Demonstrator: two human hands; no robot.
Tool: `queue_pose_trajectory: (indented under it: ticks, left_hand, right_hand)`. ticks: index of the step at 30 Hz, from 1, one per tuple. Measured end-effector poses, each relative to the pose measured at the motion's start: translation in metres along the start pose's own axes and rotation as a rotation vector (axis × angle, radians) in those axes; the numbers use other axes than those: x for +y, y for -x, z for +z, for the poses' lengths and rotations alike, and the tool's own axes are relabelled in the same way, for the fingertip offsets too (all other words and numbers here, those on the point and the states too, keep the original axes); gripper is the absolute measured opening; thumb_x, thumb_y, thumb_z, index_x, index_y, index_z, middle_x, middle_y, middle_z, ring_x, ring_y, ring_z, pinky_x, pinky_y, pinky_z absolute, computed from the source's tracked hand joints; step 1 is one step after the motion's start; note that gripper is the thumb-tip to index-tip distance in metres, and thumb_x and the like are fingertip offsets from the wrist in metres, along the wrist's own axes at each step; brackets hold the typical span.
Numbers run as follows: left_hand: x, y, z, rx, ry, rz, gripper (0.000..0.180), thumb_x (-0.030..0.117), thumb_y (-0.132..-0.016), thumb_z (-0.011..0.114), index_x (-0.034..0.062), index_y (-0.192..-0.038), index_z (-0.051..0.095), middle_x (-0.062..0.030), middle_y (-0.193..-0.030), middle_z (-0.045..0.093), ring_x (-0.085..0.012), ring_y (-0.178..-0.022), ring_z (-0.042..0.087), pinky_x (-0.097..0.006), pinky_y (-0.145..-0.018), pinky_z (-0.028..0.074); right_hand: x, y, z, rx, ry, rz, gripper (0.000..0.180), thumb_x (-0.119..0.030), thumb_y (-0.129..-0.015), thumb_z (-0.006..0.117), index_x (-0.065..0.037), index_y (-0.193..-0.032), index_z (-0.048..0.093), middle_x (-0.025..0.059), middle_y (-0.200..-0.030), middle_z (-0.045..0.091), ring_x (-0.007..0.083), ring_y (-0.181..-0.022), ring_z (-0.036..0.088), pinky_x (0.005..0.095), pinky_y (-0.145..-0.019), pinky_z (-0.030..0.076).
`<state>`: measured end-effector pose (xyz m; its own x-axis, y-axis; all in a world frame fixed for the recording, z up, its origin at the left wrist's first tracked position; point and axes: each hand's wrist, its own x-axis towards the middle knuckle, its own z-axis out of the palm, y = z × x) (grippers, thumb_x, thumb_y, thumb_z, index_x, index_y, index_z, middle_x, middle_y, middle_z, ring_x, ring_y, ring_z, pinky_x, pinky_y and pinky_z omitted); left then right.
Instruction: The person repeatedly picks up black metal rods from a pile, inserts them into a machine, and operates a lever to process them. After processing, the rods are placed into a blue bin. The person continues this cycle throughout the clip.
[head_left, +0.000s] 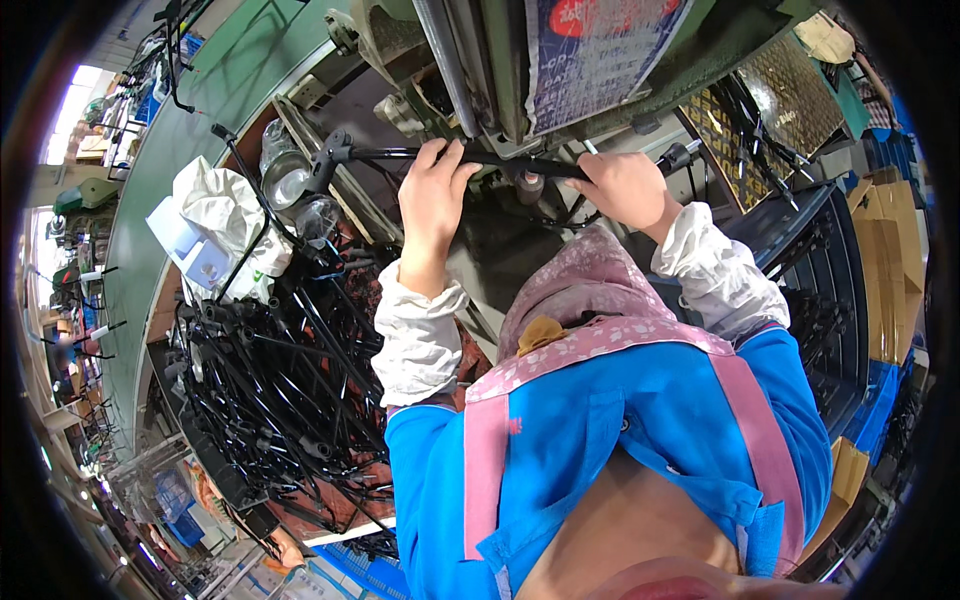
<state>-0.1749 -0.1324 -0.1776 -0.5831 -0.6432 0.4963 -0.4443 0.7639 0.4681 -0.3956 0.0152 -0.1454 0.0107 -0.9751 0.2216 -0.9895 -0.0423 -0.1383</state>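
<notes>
A long black rod (385, 153) runs crosswise in front of me, just below the green machine (650, 120). A forked black plastic piece (328, 160) sits at its left end. My left hand (435, 200) is closed round the rod, thumb and fingers pinching it from above. Farther right, my right hand (625, 190) grips the thicker dark stretch of the same rod, its fingers curled. A short pale pin or lever (590, 147) sticks up beside that hand. Past it lies a black and silver end (680, 155); I cannot tell whether it belongs to the rod.
A large heap of black rods (300, 370) fills a bin at my left. White cloth (225, 220) and a clear plastic cup (288, 180) lie by a green tabletop (145, 230). More rods rest on a patterned board (745, 130) at right, near a dark crate (835, 300) and cardboard boxes (885, 270).
</notes>
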Motion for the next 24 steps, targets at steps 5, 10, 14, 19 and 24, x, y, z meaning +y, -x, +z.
queue_pose_trajectory:
  ticks: [5,10,14,19,24]
  left_hand:
    - [-0.001,0.004,0.001,0.042,0.201,-0.081,0.034,0.017,-0.077,0.068,0.0029,-0.108,0.063,-0.0165,-0.108,0.058,-0.0343,-0.09,0.059,-0.035,-0.078,0.048]
    - [0.004,0.004,0.001,0.086,0.239,-0.077,0.034,0.016,-0.077,0.068,0.0048,-0.108,0.063,-0.0152,-0.113,0.055,-0.0327,-0.098,0.057,-0.035,-0.081,0.047]
    - [0.005,0.005,0.002,0.092,0.246,-0.083,0.035,0.016,-0.077,0.068,0.0044,-0.109,0.062,-0.0161,-0.114,0.055,-0.0339,-0.098,0.056,-0.035,-0.082,0.046]
    - [0.007,0.004,0.003,0.05,0.349,-0.154,0.038,0.016,-0.078,0.067,0.0047,-0.113,0.058,-0.0172,-0.119,0.051,-0.036,-0.097,0.056,-0.036,-0.079,0.047]
    - [0.023,-0.01,0.007,0.123,0.283,-0.007,0.035,0.009,-0.075,0.072,-0.0026,-0.104,0.056,-0.0171,-0.11,0.048,-0.0238,-0.064,0.055,-0.031,-0.061,0.047]
  right_hand:
    - [-0.001,0.0,0.0,-0.056,0.019,0.014,0.032,-0.036,-0.082,0.061,-0.005,-0.076,0.053,0.0113,-0.061,0.058,0.0331,-0.059,0.06,0.042,-0.051,0.047]
    - [0.001,0.002,0.005,0.003,-0.009,-0.012,0.032,-0.036,-0.082,0.061,-0.005,-0.077,0.054,0.0116,-0.062,0.06,0.0326,-0.06,0.061,0.0417,-0.051,0.047]
    - [-0.001,0.003,0.003,-0.011,0.007,-0.001,0.031,-0.036,-0.082,0.061,-0.006,-0.078,0.055,0.0115,-0.064,0.06,0.0318,-0.06,0.061,0.0409,-0.051,0.047]
    - [-0.006,0.003,-0.001,0.002,0.002,0.035,0.029,-0.036,-0.082,0.062,-0.007,-0.081,0.057,0.0104,-0.071,0.06,0.0318,-0.062,0.061,0.0407,-0.052,0.048]
    - [-0.013,-0.002,-0.026,0.023,-0.196,0.085,0.031,-0.034,-0.082,0.063,-0.004,-0.084,0.061,0.0123,-0.082,0.058,0.0362,-0.072,0.059,0.044,-0.06,0.046]
